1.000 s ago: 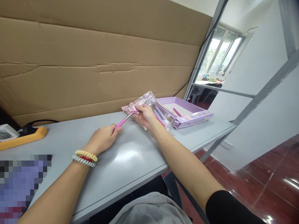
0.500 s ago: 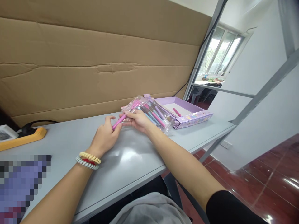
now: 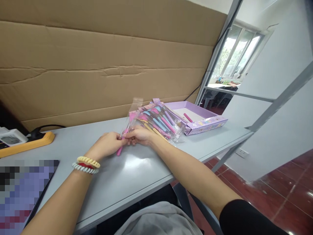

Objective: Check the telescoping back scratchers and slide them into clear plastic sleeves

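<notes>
Hands have drawn together at frame centre.
My left hand (image 3: 107, 143) pinches the pink pen (image 3: 119, 151), axis running up-right into the bag (image 3: 158, 121) my right hand (image 3: 140, 135) grips, just beside.

bare grey tabletop (image 3: 137, 169) near the body; cardboard wall (image 3: 97, 65) behind, pen packet (image 3: 161, 121) and purple box (image 3: 202, 124) right, power strip (image 3: 26, 145) left

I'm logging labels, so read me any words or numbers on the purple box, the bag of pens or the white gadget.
Nothing is readable.
purple box: side print too blurred.
bag of pens: header cards too small.
white gadget: face too small.
pen between left hand and right hand: no lettering shows.
</notes>
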`<state>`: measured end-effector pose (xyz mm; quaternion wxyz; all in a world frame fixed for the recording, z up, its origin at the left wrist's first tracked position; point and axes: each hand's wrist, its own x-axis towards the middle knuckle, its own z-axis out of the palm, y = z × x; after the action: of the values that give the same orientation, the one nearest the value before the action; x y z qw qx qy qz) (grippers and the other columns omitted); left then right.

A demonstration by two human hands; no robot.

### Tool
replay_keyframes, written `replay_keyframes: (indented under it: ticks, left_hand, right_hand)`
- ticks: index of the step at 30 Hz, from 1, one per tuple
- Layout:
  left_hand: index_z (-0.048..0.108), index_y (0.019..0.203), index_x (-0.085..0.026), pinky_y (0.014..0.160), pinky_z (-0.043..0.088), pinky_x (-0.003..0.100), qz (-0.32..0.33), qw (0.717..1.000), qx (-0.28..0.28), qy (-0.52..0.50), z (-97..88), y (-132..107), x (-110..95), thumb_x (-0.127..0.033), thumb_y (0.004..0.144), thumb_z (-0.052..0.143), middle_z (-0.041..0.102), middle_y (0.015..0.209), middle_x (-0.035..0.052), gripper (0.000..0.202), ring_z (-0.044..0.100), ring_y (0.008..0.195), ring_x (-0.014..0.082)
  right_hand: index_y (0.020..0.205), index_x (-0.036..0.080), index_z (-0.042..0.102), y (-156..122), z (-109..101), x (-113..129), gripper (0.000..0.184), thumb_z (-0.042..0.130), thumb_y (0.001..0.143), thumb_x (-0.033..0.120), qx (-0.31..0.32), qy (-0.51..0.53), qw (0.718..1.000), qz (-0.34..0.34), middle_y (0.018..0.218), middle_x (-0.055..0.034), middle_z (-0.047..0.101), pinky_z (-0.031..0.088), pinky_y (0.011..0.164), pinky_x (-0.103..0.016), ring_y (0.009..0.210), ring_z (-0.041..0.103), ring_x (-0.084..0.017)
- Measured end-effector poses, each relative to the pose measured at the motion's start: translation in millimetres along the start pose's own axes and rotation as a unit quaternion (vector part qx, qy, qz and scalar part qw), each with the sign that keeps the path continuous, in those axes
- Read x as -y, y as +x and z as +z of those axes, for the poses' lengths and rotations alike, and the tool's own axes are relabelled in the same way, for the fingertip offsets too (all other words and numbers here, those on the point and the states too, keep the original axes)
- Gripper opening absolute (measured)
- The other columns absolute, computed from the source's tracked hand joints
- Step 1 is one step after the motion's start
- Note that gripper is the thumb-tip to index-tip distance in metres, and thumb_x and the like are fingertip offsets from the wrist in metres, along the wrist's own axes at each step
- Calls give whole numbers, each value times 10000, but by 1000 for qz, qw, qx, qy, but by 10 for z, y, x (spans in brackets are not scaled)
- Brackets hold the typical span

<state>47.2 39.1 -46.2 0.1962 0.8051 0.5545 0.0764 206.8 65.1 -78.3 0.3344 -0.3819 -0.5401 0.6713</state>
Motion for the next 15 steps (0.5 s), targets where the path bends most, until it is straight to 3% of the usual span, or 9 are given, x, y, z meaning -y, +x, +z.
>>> replay_keyframes:
  ticks: [3,6,8,11,13,15]
  left_hand:
    - [522,408,-207,519,347,279,-25,998,52,30,-23,-19,11,-512,750,433,541,477,35,467,495,485,164]
    - [511,383,-207,519,349,297,-58,995,51,57,7,-21,6,-544,732,451,525,484,51,489,490,473,172]
    - [537,397,-208,526,364,309,-72,993,55,71,33,-11,6,-564,730,445,526,490,60,496,507,480,186]
    - [574,445,-203,526,374,321,-81,991,55,94,-2,-20,18,-618,706,465,560,522,76,502,532,504,208]
    - [595,511,-187,524,381,319,-86,992,3,89,-127,-92,31,-667,676,496,602,580,88,517,549,540,214]
    - [630,646,-160,543,405,299,-80,989,-119,47,-335,-250,48,-704,710,461,644,684,90,573,574,601,201]
  right_hand:
    - [600,101,569,4,40,-24,214,748,616,218,-1,-55,998,40,483,-21,581,389,359,-155,423,523,-83]
    - [531,124,552,-21,77,-5,268,751,611,285,-63,-194,977,57,426,-4,545,288,306,-173,344,427,-66]
    - [494,139,550,-48,89,41,305,735,618,348,-94,-315,941,76,392,-2,524,269,313,-195,319,384,-66]
    - [428,142,545,-156,76,191,338,702,643,352,-117,-460,877,75,380,-35,526,321,381,-219,361,444,-94]
    - [418,136,546,-338,37,366,306,672,672,251,-158,-470,868,19,389,-44,531,344,420,-221,398,474,-100]
    - [519,134,591,-622,-32,586,189,632,703,149,-240,-334,905,-111,460,-23,564,390,462,-215,450,510,-97]
